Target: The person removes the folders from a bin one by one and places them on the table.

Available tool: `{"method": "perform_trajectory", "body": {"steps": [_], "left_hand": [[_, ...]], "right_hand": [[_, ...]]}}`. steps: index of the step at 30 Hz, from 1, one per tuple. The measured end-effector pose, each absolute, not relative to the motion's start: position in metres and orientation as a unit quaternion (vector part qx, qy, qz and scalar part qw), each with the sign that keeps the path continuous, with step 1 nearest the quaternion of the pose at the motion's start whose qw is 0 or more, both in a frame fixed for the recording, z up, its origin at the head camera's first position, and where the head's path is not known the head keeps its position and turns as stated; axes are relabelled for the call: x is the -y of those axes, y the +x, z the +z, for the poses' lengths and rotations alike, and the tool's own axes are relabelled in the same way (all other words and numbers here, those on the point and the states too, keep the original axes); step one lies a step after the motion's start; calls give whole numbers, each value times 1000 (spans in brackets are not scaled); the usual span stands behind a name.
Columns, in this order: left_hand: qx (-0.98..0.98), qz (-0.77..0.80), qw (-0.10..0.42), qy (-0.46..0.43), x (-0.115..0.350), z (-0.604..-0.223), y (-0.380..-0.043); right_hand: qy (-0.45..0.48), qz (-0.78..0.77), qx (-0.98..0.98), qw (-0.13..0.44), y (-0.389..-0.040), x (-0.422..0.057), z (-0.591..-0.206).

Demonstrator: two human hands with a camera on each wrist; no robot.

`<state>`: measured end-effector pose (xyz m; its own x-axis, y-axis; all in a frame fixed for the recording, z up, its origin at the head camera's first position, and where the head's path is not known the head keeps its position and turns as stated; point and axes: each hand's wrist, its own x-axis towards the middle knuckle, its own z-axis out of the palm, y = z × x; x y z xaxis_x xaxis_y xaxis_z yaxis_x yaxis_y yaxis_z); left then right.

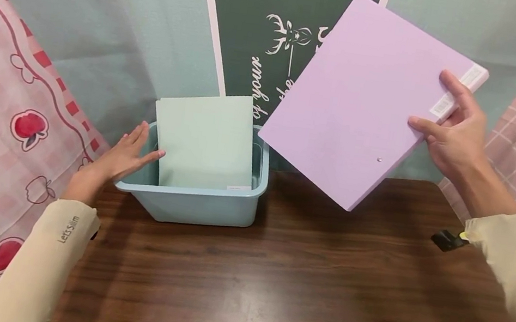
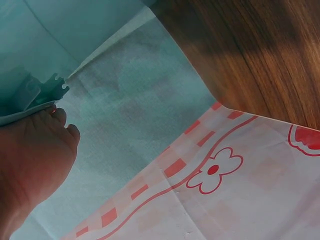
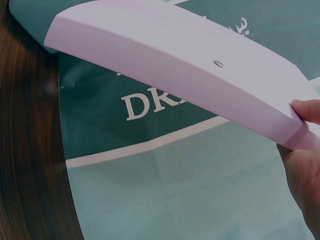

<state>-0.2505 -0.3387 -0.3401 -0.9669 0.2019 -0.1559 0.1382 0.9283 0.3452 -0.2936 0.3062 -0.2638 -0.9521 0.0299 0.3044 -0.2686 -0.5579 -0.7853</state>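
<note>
Gripping a lilac binder [image 1: 365, 99] right of the tub [image 1: 211, 212], right hand [image 1: 464, 138] supports it; straight-fingered left hand [image 1: 120, 159] probably steadies the tub.

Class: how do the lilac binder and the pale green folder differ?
Place: the right hand holds the lilac binder up; the pale green folder stands in the blue bin.
Tilt: in the head view, the binder's edges slant strongly; the folder's only slightly.
Detail: the binder shows a rivet; the folder shows none.
Shared: both have a broad, pastel face.
</note>
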Motion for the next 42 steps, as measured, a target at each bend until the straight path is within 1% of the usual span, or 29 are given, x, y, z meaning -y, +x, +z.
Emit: {"method": "perform_trajectory", "body": {"steps": [21, 28, 34, 42], "left_hand": [[-977, 169, 88, 91, 334, -338, -251], [-977, 172, 88, 93, 334, -338, -250], [-977, 171, 87, 97, 333, -338, -250], [-977, 170, 89, 94, 335, -339, -251]], "right_hand": [[134, 814, 564, 16, -281, -354, -268], [129, 743, 657, 14, -278, -362, -270], [134, 707, 694, 4, -279, -372, -275], [150, 600, 786, 1, -281, -381, -283]]}}
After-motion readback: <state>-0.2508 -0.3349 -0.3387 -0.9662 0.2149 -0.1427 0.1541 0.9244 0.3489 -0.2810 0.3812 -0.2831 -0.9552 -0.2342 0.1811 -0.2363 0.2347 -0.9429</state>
